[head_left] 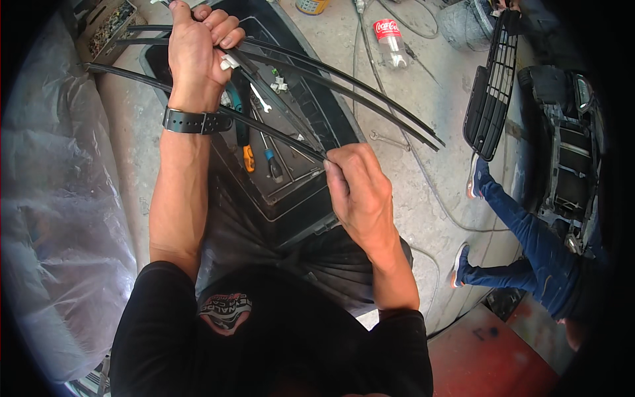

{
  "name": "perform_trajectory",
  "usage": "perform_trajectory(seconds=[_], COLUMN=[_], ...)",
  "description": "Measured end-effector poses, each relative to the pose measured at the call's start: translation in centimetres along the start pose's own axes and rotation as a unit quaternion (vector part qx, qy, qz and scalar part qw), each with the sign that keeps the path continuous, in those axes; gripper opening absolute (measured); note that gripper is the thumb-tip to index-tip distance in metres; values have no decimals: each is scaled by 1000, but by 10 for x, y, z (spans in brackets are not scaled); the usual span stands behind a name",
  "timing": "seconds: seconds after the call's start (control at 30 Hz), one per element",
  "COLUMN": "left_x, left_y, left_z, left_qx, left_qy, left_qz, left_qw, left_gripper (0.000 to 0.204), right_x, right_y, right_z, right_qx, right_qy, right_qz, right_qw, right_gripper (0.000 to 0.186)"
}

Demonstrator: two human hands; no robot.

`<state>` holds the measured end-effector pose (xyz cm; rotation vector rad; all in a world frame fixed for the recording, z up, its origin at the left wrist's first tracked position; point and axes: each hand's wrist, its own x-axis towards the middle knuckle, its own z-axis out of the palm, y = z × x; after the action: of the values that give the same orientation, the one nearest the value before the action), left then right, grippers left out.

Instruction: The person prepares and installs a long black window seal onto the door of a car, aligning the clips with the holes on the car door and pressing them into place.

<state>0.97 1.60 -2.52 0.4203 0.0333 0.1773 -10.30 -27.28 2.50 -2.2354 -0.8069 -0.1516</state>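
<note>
My left hand (pixel 198 49) is closed around a dark strip, with a small white clip (pixel 229 61) showing beside the palm. My right hand (pixel 360 188) pinches the end of a long black trim strip (pixel 278 133) between thumb and fingers. That strip runs up and left past my left wrist. More long black trim strips (pixel 344 86) lie across a black plastic tray (pixel 291 221) below my hands. Inside the tray are an orange-ended tool (pixel 248 159), a blue-and-black screwdriver (pixel 272 167), a wrench (pixel 261 99) and several small white clips (pixel 279 83).
On the concrete floor are a plastic bottle (pixel 390 43), another wrench (pixel 390 139), hoses and a bucket (pixel 463 26). Plastic sheeting (pixel 63 178) hangs at left. At right, a person in blue jeans (pixel 516 212) is near a black grille (pixel 493 92). A red panel (pixel 489 351) lies lower right.
</note>
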Motion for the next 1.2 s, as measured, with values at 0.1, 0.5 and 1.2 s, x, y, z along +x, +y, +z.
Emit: perform_trajectory(seconds=[0.1, 0.5, 1.2], left_x=[0, 0, -8], left_y=[0, -7, -3], left_z=[-1, -1, 20], left_qx=[-10, -72, -133], left_qy=[-10, -52, -133], left_qz=[-4, -13, -14], left_qw=[1000, 996, 982], left_gripper=[47, 54, 58], right_x=[0, -1, 5], right_y=[1, -1, 6], right_z=[1, 5, 12], right_qx=[14, 4, 66], right_qy=[0, 0, 90], right_qz=[-3, -12, -35], right_qw=[1000, 1000, 993], right_gripper=[22, 28, 22])
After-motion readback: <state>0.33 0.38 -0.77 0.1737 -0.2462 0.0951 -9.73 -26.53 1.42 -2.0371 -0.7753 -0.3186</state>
